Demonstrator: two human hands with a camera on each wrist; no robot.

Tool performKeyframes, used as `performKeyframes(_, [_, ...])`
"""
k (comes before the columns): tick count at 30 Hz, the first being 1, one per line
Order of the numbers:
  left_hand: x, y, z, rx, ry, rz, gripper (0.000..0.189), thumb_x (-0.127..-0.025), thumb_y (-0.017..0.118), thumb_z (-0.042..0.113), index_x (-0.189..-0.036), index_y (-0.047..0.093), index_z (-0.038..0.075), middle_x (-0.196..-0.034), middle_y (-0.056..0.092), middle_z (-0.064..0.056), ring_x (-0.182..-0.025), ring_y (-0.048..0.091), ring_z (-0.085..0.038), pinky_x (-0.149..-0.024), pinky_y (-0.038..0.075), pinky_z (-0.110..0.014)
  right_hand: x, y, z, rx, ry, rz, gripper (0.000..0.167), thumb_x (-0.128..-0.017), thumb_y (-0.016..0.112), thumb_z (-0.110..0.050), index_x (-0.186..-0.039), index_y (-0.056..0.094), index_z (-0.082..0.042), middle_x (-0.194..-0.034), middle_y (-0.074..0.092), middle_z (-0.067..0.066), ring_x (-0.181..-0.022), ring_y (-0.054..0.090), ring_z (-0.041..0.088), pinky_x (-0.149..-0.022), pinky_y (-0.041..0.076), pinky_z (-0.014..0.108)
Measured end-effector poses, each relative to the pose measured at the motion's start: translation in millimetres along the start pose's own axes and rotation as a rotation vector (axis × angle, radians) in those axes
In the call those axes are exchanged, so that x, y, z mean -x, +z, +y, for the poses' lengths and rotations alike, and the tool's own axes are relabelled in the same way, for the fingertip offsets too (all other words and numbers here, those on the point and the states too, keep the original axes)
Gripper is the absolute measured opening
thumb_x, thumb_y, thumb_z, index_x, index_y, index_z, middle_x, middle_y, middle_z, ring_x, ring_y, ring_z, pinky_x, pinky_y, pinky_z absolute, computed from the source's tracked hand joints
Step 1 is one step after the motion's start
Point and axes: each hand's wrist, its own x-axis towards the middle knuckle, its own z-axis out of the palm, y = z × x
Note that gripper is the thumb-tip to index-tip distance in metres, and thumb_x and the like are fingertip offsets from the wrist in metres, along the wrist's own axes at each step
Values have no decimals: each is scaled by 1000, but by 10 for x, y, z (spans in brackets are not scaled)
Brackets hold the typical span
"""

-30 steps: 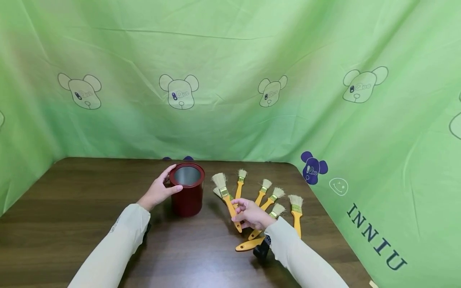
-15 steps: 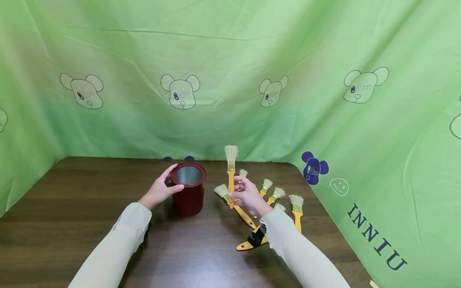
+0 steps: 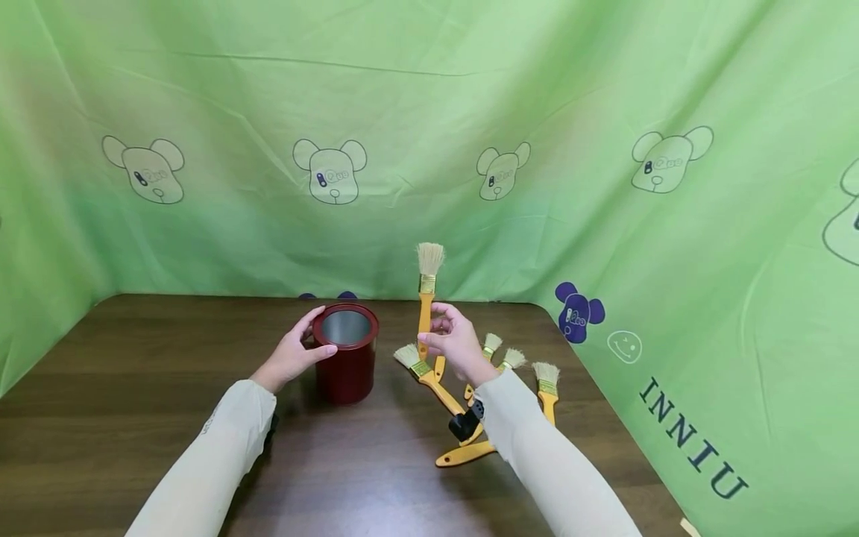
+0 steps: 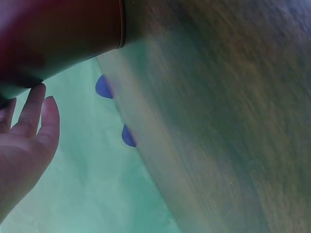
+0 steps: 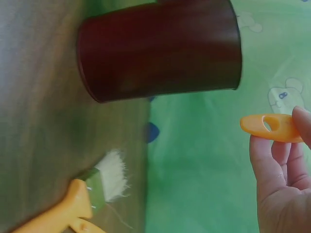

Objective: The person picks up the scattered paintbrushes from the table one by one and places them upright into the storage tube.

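Observation:
In the head view a dark red can (image 3: 345,379) with an open top and grey inside stands upright on the table. My left hand (image 3: 287,359) holds it by the upper left side, thumb at the front of the rim. The left wrist view shows its fingertips against the can wall (image 4: 63,36). My right hand (image 3: 458,344) pinches a paintbrush (image 3: 426,302) low on its orange handle, bristles up, raised to the right of the can. In the right wrist view the holed handle end (image 5: 250,125) pokes out past the thumb and fingers.
Several more paintbrushes lie loosely on the brown wooden table (image 3: 168,418), under and around the right forearm. One brush (image 3: 436,388) has its bristles towards the can; another brush (image 3: 547,384) lies farthest right. A green printed cloth (image 3: 403,89) hangs behind and beside the table.
My right hand has lifted the paintbrush from over the pile and moved it farther away, turning it from tilted to upright, bristles up. The left hand stays on the can.

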Motion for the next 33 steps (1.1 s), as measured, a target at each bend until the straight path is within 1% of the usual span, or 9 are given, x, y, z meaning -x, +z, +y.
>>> performKeyframes(4, [-4,-18,5,-4,-10,-7,83,-90,70,16,-156,24,1,-146,40,-33,-132,41,-47,-103,42,-51,-47,35,-109,60,-27,7,49,-89,62,16,-134,46,8,-91,58,6,-73,58,10,-62,55,25])
performKeyframes(7, [-4,-25,10,-7,-11,-5,83,-89,71,17,-156,24,2,-146,40,-33,-132,41,-47,-103,42,-51,-99,107,-162,56,-38,3,49,-90,62,15,-136,46,9,-93,59,8,-74,59,10,-63,55,25])
performKeyframes(10, [-4,-24,9,0,-4,-2,83,-89,71,18,-156,25,2,-146,40,-33,-132,42,-47,-103,41,-51,-146,214,-191,11,-37,3,49,-91,61,14,-138,45,8,-94,59,9,-73,59,9,-62,56,25])
performKeyframes(13, [0,-16,8,3,5,-4,83,-89,72,19,-156,25,1,-146,40,-32,-131,42,-47,-102,42,-50,-189,345,-197,-80,-24,11,49,-91,60,16,-136,45,7,-93,59,10,-70,61,10,-60,56,25])
performKeyframes(18, [-3,-16,2,2,5,-3,84,-88,73,20,-155,26,1,-146,41,-32,-130,43,-46,-102,43,-49,-236,562,-211,-236,-19,31,42,-90,60,18,-127,46,6,-92,60,11,-67,65,14,-58,58,29])
performKeyframes(21, [-12,-15,-8,0,-1,-3,85,-88,73,21,-156,25,1,-146,41,-32,-130,43,-46,-102,42,-50,-249,668,-225,-291,-23,46,39,-89,60,18,-122,46,4,-91,59,10,-68,65,13,-57,58,28])
performKeyframes(25, [-35,-9,3,4,-14,-8,84,-90,72,20,-157,24,3,-146,41,-32,-131,43,-45,-103,41,-51,-277,773,-242,-312,-29,78,36,-88,61,18,-118,46,3,-85,57,6,-66,64,11,-56,56,24])
performKeyframes(29, [-55,-2,31,0,-17,-16,82,-91,71,20,-157,23,3,-146,40,-32,-133,41,-46,-105,40,-53,-294,854,-244,-311,-49,130,36,-86,65,17,-115,48,3,-82,60,6,-63,64,10,-57,56,23])
performKeyframes(33, [-25,-12,13,-3,-22,-11,83,-91,72,20,-156,24,3,-147,40,-32,-133,40,-46,-104,40,-54,-301,942,-213,-287,-26,177,37,-85,69,15,-115,50,4,-82,62,7,-62,64,11,-56,55,22])
